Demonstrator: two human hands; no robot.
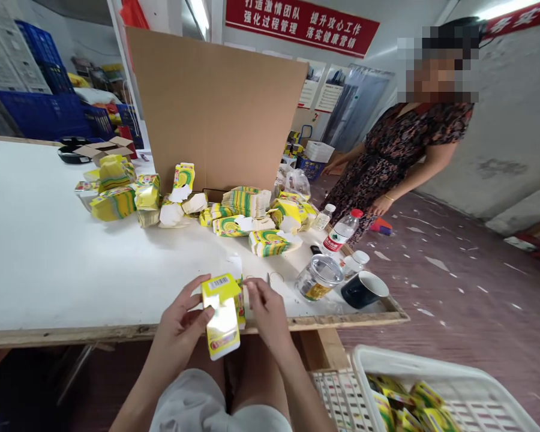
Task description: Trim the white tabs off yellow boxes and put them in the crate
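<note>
Near the table's front edge my left hand grips a flat yellow carton with a barcode on its upper panel, thumb across its face. Behind it, partly hidden, is another yellow-green carton with a white flap. My right hand is closed, its fingertips at the right edge of these cartons; what they pinch, if anything, I cannot make out. Farther back on the table lie stacks of folded yellow cartons, several bundled tightly.
A clear jar, a dark mug and a red-capped bottle stand at the table's right end. A white basket holding yellow packs sits at lower right. Large cardboard stands behind the stacks. A person stands at right.
</note>
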